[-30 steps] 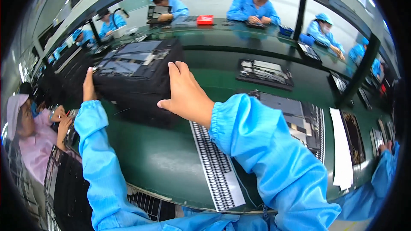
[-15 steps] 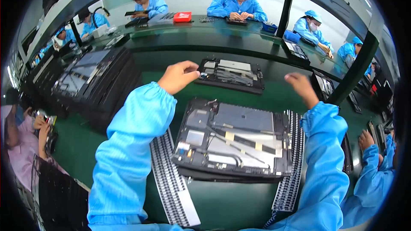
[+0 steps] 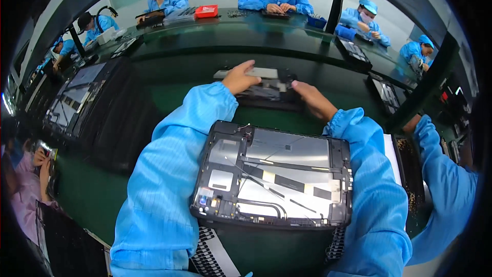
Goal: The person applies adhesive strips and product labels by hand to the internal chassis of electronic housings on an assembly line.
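Note:
My left hand (image 3: 242, 78) and my right hand (image 3: 315, 100) are at the two ends of the farther tablet housing (image 3: 266, 92), which is smeared by motion. Both hands appear closed on its edges; the left thumb lies over the top, and the fingers beneath are hidden. Nearer to me, between my forearms, another opened tablet housing (image 3: 287, 149) lies flat, with silver plates, black cables and yellowish tape strips. Dark layers show under its front edge. A patterned black-and-white strip (image 3: 210, 251) sticks out by my left sleeve, and a similar strip (image 3: 335, 246) by the right.
A tall stack of dark housings (image 3: 102, 123) stands on the left of the green table. To the right are a dark speckled tray (image 3: 410, 174) and a co-worker's blue sleeve (image 3: 441, 174). Several people work behind the far counter (image 3: 215, 41), which holds a red box (image 3: 206, 11).
My hands have come closer together, the right one moving left to the far housing, which is now blurred. The view has shifted, and my sleeves cover more of the patterned strips.

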Tool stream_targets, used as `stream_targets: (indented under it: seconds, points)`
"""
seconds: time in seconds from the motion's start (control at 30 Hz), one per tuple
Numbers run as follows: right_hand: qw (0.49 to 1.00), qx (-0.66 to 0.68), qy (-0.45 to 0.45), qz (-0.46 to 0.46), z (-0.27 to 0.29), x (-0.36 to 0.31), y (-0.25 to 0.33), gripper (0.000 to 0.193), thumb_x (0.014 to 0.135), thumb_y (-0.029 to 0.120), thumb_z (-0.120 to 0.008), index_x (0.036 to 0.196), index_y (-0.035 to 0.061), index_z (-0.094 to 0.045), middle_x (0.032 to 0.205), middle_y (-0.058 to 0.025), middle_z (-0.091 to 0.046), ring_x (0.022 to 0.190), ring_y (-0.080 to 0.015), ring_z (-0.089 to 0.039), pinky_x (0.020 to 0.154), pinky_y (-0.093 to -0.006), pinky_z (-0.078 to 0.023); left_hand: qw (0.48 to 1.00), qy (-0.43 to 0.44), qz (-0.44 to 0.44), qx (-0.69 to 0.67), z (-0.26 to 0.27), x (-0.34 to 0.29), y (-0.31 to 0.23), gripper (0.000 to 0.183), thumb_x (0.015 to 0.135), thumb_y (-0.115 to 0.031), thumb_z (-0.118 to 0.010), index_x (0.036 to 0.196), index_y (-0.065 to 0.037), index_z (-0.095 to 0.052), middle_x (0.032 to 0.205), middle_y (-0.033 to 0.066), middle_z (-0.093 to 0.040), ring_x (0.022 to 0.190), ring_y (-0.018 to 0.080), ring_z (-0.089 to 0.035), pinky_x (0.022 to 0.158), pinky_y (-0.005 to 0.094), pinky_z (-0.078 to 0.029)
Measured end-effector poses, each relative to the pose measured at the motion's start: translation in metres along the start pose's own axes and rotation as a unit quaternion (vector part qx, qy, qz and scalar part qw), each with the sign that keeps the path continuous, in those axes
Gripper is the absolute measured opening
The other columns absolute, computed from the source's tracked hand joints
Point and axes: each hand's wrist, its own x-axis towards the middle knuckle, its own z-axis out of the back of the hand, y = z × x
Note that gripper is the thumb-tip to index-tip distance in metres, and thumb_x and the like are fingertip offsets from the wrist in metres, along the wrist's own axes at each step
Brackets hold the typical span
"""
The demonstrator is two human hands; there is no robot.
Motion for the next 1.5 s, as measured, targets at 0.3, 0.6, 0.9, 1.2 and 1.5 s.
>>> stream_targets:
  seconds: [0.3,0.6,0.9,1.2,1.5]
  points:
    - [0.929,-0.368,-0.023,0.027,0.009,0.011,-0.053,0.071,0.081,0.051,-0.047,0.121,-0.0074,-0.041,0.134,-0.0248,-0.029,0.126,-0.0351,-0.025,0.104,-0.0361,-0.019,0.840,-0.148,0.275,0.444,0.067,-0.055,0.027,0.072,0.074,-0.049,-0.055,0.129,-0.006,-0.037,0.122,0.0187,-0.047,0.109,0.0321,-0.048,0.093,0.0342,-0.036]
    - [1.000,0.017,-0.003,-0.018,-0.006,0.009,-0.033,0.052,0.082,0.032,-0.058,0.116,-0.0066,-0.048,0.117,-0.0133,-0.050,0.109,-0.0216,-0.044,0.093,-0.0294,-0.032,0.938,-0.193,0.144,0.249,0.052,-0.059,0.028,0.065,0.064,-0.029,-0.070,0.118,0.000,-0.047,0.107,0.0204,-0.056,0.101,0.0341,-0.053,0.090,0.0363,-0.040]
    - [0.965,0.084,-0.224,0.108,0.012,-0.095,0.132,0.046,0.080,0.024,-0.062,0.116,-0.0021,-0.049,0.107,-0.0108,-0.054,0.094,-0.0154,-0.051,0.084,-0.0259,-0.039,0.971,-0.199,-0.114,0.072,0.072,-0.077,-0.117,0.057,0.066,-0.031,-0.070,0.112,-0.001,-0.053,0.107,0.0174,-0.052,0.101,0.0241,-0.050,0.087,0.0300,-0.040]
    - [0.966,-0.021,-0.257,0.011,-0.061,-0.268,0.107,0.050,0.082,0.018,-0.054,0.124,-0.0039,-0.038,0.113,-0.0137,-0.046,0.103,-0.0200,-0.044,0.092,-0.0284,-0.031,0.985,-0.116,-0.086,0.098,0.008,-0.252,-0.153,0.054,0.070,-0.015,-0.068,0.116,0.002,-0.045,0.109,0.0161,-0.036,0.102,0.0260,-0.047,0.090,0.0332,-0.037]
    - [0.944,-0.184,-0.273,-0.009,-0.072,-0.280,0.079,0.046,0.085,0.023,-0.051,0.122,-0.0032,-0.040,0.121,-0.0167,-0.043,0.111,-0.0234,-0.040,0.095,-0.0292,-0.028,0.972,-0.128,-0.068,0.183,0.005,-0.275,-0.135,0.066,0.073,-0.035,-0.063,0.123,0.000,-0.038,0.120,0.0181,-0.036,0.114,0.0322,-0.030,0.095,0.0410,-0.020]
